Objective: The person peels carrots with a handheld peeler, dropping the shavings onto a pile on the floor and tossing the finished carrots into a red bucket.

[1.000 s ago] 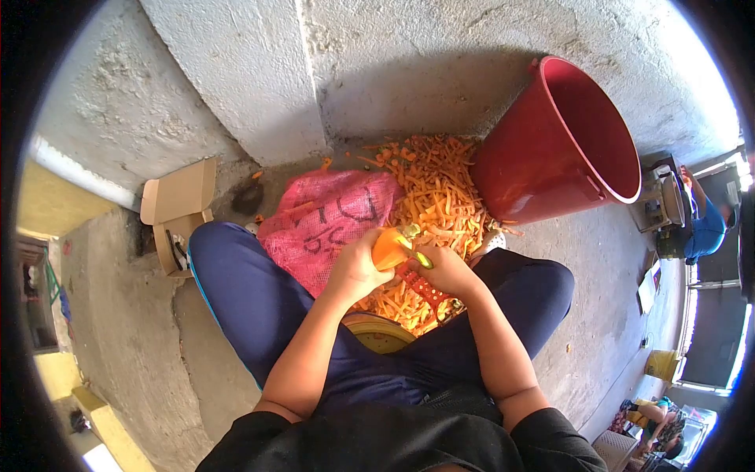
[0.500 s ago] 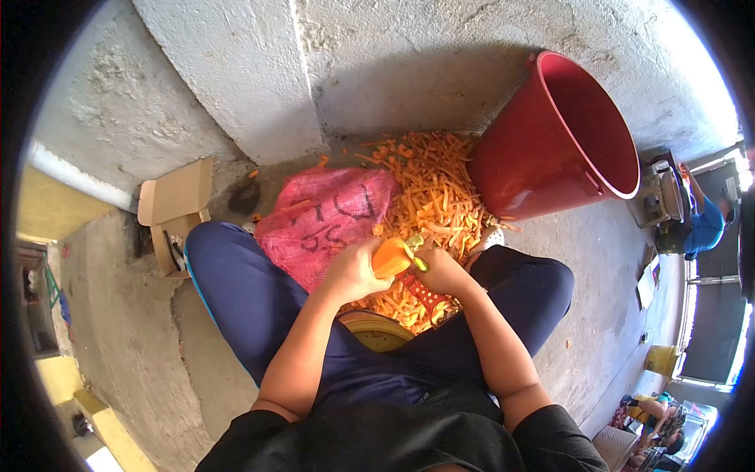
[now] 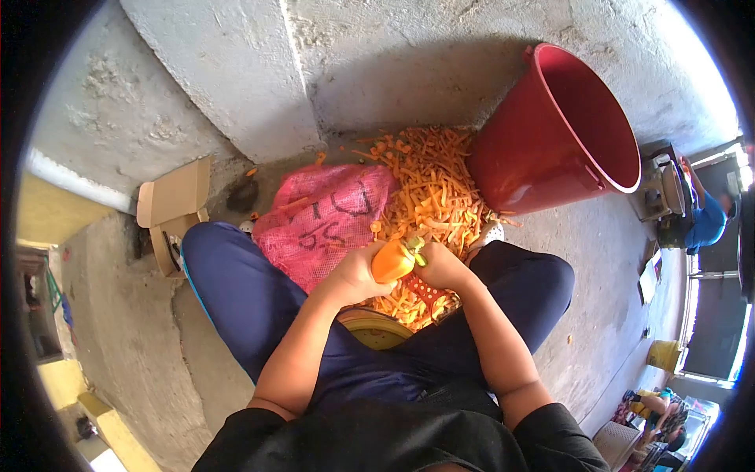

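Between my knees, my left hand (image 3: 354, 274) is closed around a thick peeled carrot (image 3: 390, 264), its blunt end pointing toward me. Against the carrot's far side, my right hand (image 3: 442, 267) is closed on what looks like a green peeler (image 3: 418, 255); most of its handle is hidden by the fingers. Below and beyond both hands lies a heap of orange peelings (image 3: 440, 189). A pink mesh sack (image 3: 322, 212) with dark lettering lies crumpled left of the heap. Under my hands, a red dotted item (image 3: 425, 289) is partly covered.
A tall red bucket (image 3: 535, 149) leans by the wall, right of the peelings. A yellow round container (image 3: 373, 329) sits between my legs. An open cardboard box (image 3: 174, 208) stands at the left. Other people (image 3: 710, 220) are at the far right.
The carrot has turned slightly in my left hand, its near end now more upright toward me. My right hand and the green tool have shifted a little up along it.
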### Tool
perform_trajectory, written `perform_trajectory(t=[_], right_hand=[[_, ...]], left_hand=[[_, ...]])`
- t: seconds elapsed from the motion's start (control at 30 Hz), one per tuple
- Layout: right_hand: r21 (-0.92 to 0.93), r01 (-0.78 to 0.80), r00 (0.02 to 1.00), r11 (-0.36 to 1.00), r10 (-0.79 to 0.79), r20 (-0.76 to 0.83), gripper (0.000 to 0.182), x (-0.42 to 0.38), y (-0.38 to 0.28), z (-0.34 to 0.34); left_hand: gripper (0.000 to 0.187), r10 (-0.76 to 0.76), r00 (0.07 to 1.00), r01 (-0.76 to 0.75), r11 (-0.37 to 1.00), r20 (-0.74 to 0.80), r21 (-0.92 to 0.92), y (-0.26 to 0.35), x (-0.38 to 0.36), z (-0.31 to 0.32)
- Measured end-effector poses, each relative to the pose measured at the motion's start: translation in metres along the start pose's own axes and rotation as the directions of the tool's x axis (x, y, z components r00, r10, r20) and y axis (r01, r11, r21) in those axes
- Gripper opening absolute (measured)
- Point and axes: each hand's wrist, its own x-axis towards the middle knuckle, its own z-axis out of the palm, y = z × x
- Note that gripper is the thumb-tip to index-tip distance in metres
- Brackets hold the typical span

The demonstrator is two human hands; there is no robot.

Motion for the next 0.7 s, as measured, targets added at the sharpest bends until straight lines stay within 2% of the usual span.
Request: perform_trajectory(t=[0.03, 0.13, 0.23, 0.33, 0.43, 0.53, 0.63, 0.7], right_hand=[[-0.022, -0.002, 1.000, 1.000, 0.002, -0.030, 0.022, 0.000, 0.001, 0.001], [-0.065, -0.031, 0.997, 0.997, 0.026, -0.078, 0.024, 0.004, 0.009, 0.008], [0.037, 0.097, 0.989, 0.995, -0.092, -0.118, 0.023, 0.007, 0.021, 0.015], [0.042, 0.117, 0.986, 0.992, -0.111, -0.122, 0.023, 0.013, 0.027, 0.016], [-0.030, 0.003, 0.996, 1.000, -0.005, -0.091, 0.023, 0.007, 0.013, 0.006], [-0.051, -0.006, 1.000, 0.999, 0.005, -0.028, 0.023, 0.007, 0.009, 0.002], [-0.014, 0.012, 1.000, 1.000, -0.012, -0.020, 0.024, 0.009, 0.012, 0.001], [-0.049, 0.068, 0.997, 0.996, -0.070, -0.038, 0.024, 0.020, 0.027, 0.015]], left_hand=[[0.040, -0.030, 0.999, 0.031, 0.997, -0.013, 0.075, 0.002, 0.001, 0.001], [0.039, -0.023, 1.000, 0.023, 0.994, -0.004, 0.103, -0.005, 0.002, 0.001], [0.039, 0.000, 0.987, 0.030, 0.982, 0.160, -0.186, -0.005, 0.001, -0.002], [0.039, -0.045, 0.990, 0.066, 0.985, 0.136, -0.158, 0.005, 0.002, 0.000], [0.039, -0.030, 0.999, 0.031, 0.999, 0.040, -0.030, -0.002, 0.002, 0.006], [0.041, -0.038, 0.990, 0.064, 0.977, 0.132, -0.204, -0.006, 0.002, 0.003], [0.045, -0.051, 0.987, 0.079, 0.980, 0.154, -0.181, -0.001, 0.004, 0.005], [0.051, -0.096, 0.951, 0.026, 0.972, 0.294, 0.232, 0.019, 0.006, 0.007]])
